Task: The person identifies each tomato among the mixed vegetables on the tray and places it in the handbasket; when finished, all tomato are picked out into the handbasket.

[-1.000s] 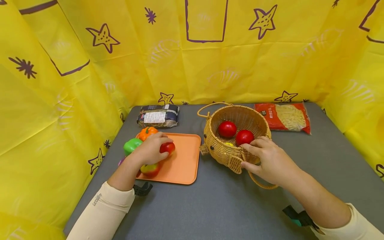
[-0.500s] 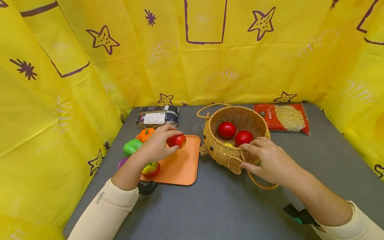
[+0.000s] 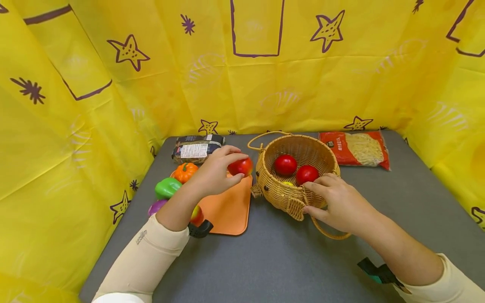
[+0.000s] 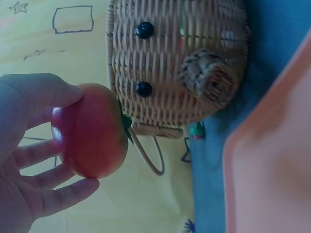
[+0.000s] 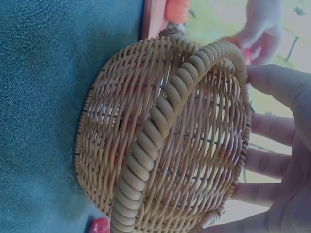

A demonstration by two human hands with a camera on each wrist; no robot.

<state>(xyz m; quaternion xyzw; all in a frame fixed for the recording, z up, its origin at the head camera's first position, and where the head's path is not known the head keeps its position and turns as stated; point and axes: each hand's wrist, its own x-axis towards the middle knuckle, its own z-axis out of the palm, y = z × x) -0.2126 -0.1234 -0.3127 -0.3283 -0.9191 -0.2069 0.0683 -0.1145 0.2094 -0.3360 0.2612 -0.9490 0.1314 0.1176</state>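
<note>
My left hand (image 3: 216,172) grips a red tomato (image 4: 92,131) that shades to yellow around its green calyx. It is raised above the far right of the orange tray (image 3: 227,212), just left of the basket. The wicker basket (image 3: 278,194) has a pig face with dark eyes and a snout. Inside it lie two red round fruits (image 3: 286,165), with a bit of something yellow showing below them. On the basket's near right rim, the right hand (image 3: 341,204) holds on with thumb and fingers either side; the looped handle (image 5: 160,116) crosses in front in the right wrist view.
Along the tray's left side sit an orange pumpkin (image 3: 185,172), a green pear-shaped piece (image 3: 166,188), a purple piece (image 3: 156,206) and a red-yellow fruit (image 3: 196,215). Behind are a dark labelled package (image 3: 195,150) and a red noodle bag (image 3: 356,148). Yellow cloth (image 3: 250,92) surrounds the table.
My left hand has lifted the tomato off the tray and carried it right and away, toward the basket. The right hand keeps its hold on the rim.
</note>
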